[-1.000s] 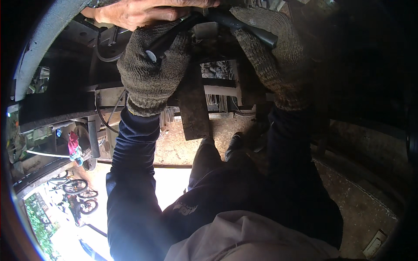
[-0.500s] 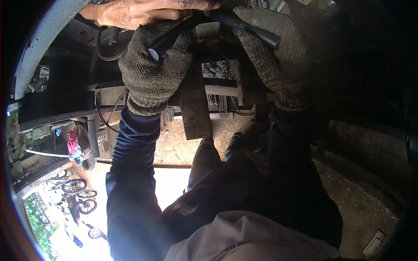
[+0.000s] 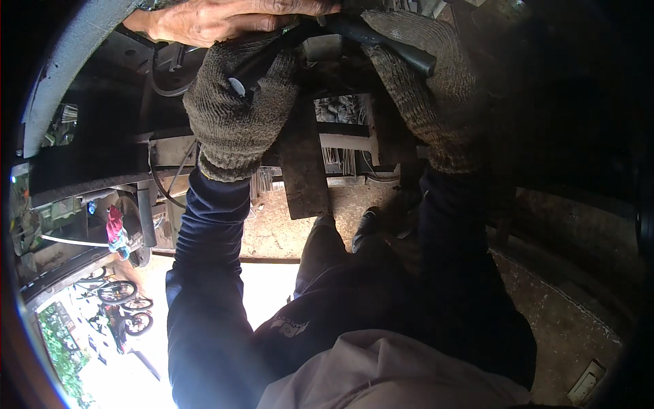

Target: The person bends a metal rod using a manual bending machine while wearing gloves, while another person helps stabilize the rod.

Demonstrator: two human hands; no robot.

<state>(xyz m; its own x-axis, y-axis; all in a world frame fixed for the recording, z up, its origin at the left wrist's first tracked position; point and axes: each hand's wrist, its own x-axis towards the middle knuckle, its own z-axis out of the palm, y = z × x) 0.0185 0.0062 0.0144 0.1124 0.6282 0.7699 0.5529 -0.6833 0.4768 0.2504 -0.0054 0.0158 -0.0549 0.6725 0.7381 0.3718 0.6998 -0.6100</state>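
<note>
"Between the left hand [image 3: 238, 102] and the right hand [image 3: 449, 88], which way did things point?" asked the first speaker.

"There were two dark lengths," said the second. "The left bar [image 3: 286, 41] slanted from the gap between the hands out to the left and back toward the person [image 3: 340, 286], passing between the left thumb and fingers. The right bar [image 3: 402, 52] mirrored it, slanting out to the right and back, its blunt round end lying within the curl of the right hand."

"So their long axes spread apart?"

"They did, like an upturned V with its point ahead of the hands. Whether the two were joined there could not be told; that spot was too dark."

"And the grips?"

"Each hand, in a coarse knitted glove [image 3: 231, 126], was wrapped round its own bar. A small pale oval [image 3: 236, 86] showed at the left hand, near the bar's lower end."

"Whose was the bare hand [image 3: 218, 24]?"

"Another person's. It lay just ahead of the left hand, fingers stretched rightward; what it touched could not be made out."

"What showed nearer the wrists?"

"Between them was a dark plate [image 3: 304, 184], its long side running back toward the person's shoes [image 3: 366, 225]."
</note>
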